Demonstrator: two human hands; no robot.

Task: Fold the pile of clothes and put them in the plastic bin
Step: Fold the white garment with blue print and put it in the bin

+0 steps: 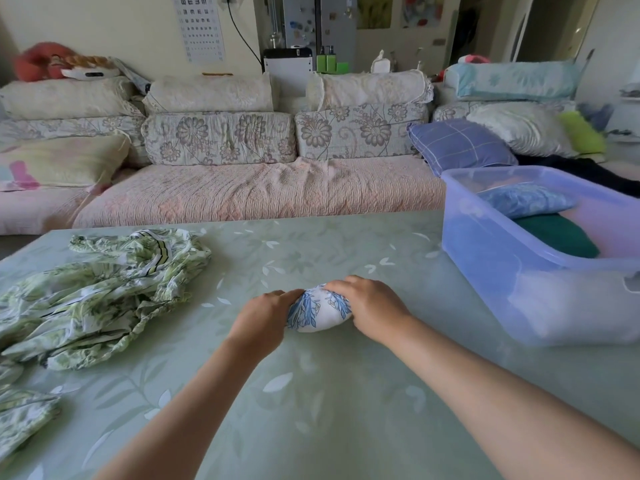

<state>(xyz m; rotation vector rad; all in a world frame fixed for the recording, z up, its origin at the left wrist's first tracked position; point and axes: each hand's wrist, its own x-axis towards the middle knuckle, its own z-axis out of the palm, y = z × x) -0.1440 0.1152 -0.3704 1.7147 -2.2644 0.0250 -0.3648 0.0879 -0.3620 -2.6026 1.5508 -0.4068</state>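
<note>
1. At the near edge and running outward: pale green table cover with a white leaf pattern [311,410], smooth and faintly glossy. It carries every item below except the last.
2. Near left corner: small rumpled piece of green-and-white leaf-print cloth [20,420], unfolded.
3. Table centre: compact white cloth bundle with blue floral print [318,315], lying on the cover. The left hand [266,313] grips its left end and the right hand [367,306] its right end, fingers curled over the top on both sides.
   - Handling, as judged: light, soft and easily squeezed, not fragile. Thin fabric is likely to spring open once let go.
   - Best hold: both ends at once, or one hand clamped across the middle with the loose edge trapped beneath.
4. Left of centre, well apart from the bundle: large crumpled garment in green-and-white leaf print with dark striped trim [104,299], not yet folded.
5. Right side: translucent lilac-blue plastic bin [485,271], open-topped. Inside lie a folded blue patterned piece [526,202] and a folded dark green piece [554,237], side by side, with room left.
6. Beyond the table: long sofa under a pink quilted throw [259,192], backed with floral cushions.
</note>
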